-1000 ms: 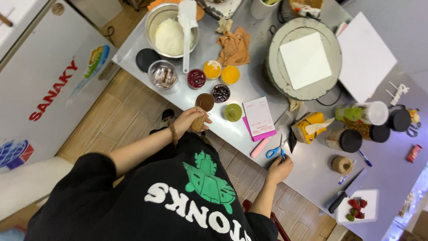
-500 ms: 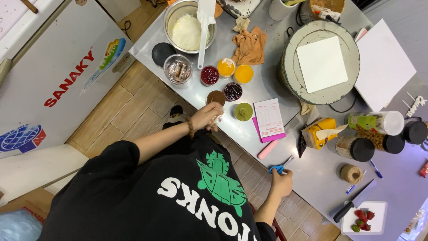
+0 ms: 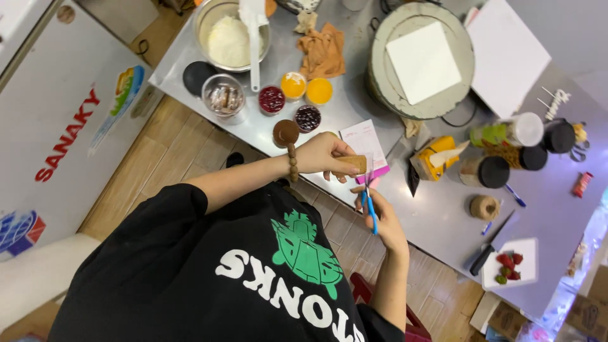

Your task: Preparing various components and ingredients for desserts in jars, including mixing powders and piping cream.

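Two hands meet just off the near edge of the counter (image 3: 437,215). On it, a yellow carton (image 3: 434,155) with a torn-open top lies beside a pink-edged pad (image 3: 366,147) with a white printed sheet on top. A white freezer (image 3: 57,126) with a red word on its side and coloured stickers stands at the left. A small red packet (image 3: 581,184) lies at the far right edge.

Further back stand a steel bowl (image 3: 229,35) of white cream with a white spatula (image 3: 253,31) across it, a crumpled orange cloth (image 3: 323,54), and a round grey turntable (image 3: 421,60) topped by a white square card. Small cups hold red jam (image 3: 271,99), orange sauce (image 3: 293,85), more orange sauce (image 3: 319,90), dark berries (image 3: 307,118) and brown powder (image 3: 285,133); a clear tub (image 3: 223,99) sits to their left. Dark-lidded jars (image 3: 494,171) crowd the right, with a twine ball (image 3: 484,207), a black-handled knife (image 3: 487,252) and strawberries on a white board (image 3: 513,266) nearer the edge.

Left hand (image 3: 323,155), with a wooden bead bracelet at the wrist, closes its grip on a small tan rectangular piece (image 3: 351,164), flat and cardboard-like, held over the counter's edge just beside the pad. Right hand (image 3: 383,221) has its grip closed through blue-handled scissors (image 3: 369,206), whose blades point up at the tan piece; whether they touch it is unclear.
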